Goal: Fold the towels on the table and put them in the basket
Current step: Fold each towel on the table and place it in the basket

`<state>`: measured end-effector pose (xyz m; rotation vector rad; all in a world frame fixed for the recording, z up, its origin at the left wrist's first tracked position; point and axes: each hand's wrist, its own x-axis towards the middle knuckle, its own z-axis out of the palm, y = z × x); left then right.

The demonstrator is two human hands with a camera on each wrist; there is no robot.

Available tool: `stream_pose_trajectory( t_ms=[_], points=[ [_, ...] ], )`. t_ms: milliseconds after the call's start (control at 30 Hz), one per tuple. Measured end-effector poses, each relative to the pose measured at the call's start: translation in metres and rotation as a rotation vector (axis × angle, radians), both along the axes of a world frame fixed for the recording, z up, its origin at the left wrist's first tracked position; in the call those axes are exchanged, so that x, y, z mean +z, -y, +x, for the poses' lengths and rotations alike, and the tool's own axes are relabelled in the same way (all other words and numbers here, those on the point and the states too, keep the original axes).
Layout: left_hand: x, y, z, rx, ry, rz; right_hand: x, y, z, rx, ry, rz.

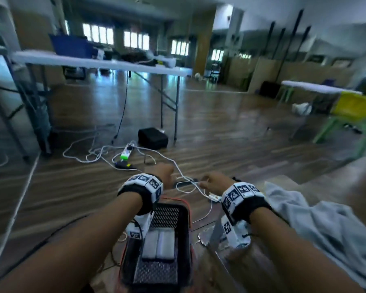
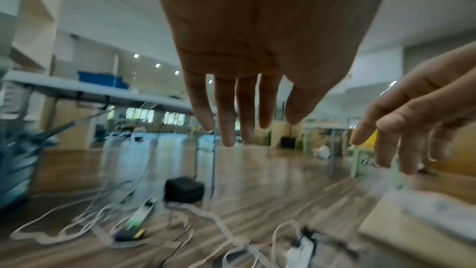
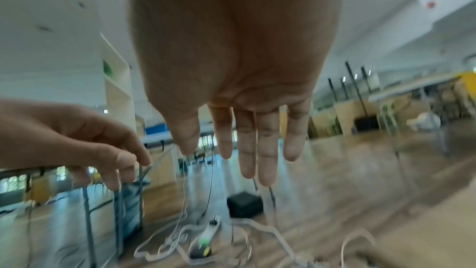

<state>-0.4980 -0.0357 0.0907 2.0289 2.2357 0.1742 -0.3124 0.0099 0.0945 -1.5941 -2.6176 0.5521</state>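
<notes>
The wooden tabletop runs along the right side, and on it lies the biggest piece of unfinished business — a pale grey towel, crumpled and unfolded, spilling toward the near right edge. Whether more towels lie beyond it I cannot tell; the view is cut off there. To the left of the tabletop and lower down, near the person, sits the black basket with a red rim, and inside it rests a folded grey towel, squared up neatly on the mesh bottom. So by my reckoning at least one towel is done and stowed, and at least one is left to fold and carry over. Both arms reach forward above the basket, well clear of the cloth. The left hand holds nothing — the wrist view shows its fingers hanging straight and loose over the floor. The right hand is empty as well, fingers extended and relaxed, closer to the crumpled towel but not touching it.
</notes>
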Motion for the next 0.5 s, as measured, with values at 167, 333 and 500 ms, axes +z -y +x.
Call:
stream_pose_trajectory(
  t_ms=[167, 333, 500],
  points=[
    [0.057, 0.038, 0.05, -0.114, -0.002, 0.094, 0.064, 0.058, 0.066, -0.071, -0.038, 0.084],
    [0.065, 0.053, 0.113, -0.275, 0.005, 0.158, 0.087, 0.099, 0.136, -0.191, -0.017, 0.119],
    [0.067, 0.051, 0.182, -0.424, 0.09, 0.136, 0.099, 0.133, 0.207, -0.365, -0.058, 0.141]
  ],
)
